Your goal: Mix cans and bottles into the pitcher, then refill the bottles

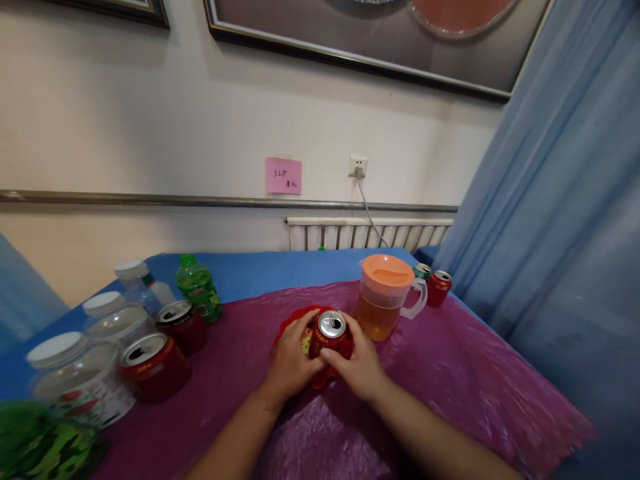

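Observation:
Both my hands are wrapped round one red drink can (329, 340), whose silver top has an open mouth. On the can's left side is my left hand (296, 353), its fingers closed against it. My right hand (361, 360) grips the other side, with the thumb across the front. Under and behind the can lies a red scalloped plate (289, 321) with a yellow pattern, partly hidden by my hands. Just right of my hands stands a clear pitcher (379, 313) with an orange lid, holding amber liquid.
At the left stand red cans (155, 373), white-lidded clear jars (83, 387) and a green bottle (199, 287). Another red can (439, 289) and a green can (421, 271) sit behind the pitcher. Purple plastic sheeting (225, 400) covers the table; a blue curtain (565, 220) hangs right.

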Demonstrator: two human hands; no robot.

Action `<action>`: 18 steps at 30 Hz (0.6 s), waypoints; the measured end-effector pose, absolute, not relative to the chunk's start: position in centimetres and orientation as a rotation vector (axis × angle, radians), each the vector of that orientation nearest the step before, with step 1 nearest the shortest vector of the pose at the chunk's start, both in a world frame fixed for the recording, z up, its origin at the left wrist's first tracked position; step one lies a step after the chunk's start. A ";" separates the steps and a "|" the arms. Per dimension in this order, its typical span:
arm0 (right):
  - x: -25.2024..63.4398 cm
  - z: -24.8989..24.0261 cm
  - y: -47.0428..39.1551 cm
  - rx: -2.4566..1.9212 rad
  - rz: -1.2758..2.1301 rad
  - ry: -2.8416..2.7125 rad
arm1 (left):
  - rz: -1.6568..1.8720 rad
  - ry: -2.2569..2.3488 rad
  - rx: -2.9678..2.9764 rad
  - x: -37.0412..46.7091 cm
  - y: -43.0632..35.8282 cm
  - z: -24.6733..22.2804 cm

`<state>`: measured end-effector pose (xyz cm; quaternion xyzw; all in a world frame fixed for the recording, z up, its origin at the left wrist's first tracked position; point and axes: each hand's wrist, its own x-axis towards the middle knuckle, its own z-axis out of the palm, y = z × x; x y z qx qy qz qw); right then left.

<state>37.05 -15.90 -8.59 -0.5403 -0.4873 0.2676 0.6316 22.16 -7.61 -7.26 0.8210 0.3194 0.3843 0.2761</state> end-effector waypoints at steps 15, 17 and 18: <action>42.2 -6.5 -23.7 -1.332 0.389 -0.982 | 0.933 0.665 2.262 21.4 -7.7 -7.3; 45.7 -7.0 -24.9 -1.404 0.320 -0.873 | 1.013 0.714 2.232 21.6 -7.6 -7.4; 47.8 -7.3 -25.1 -1.460 0.280 -0.822 | 1.055 0.738 2.220 21.7 -7.5 -7.4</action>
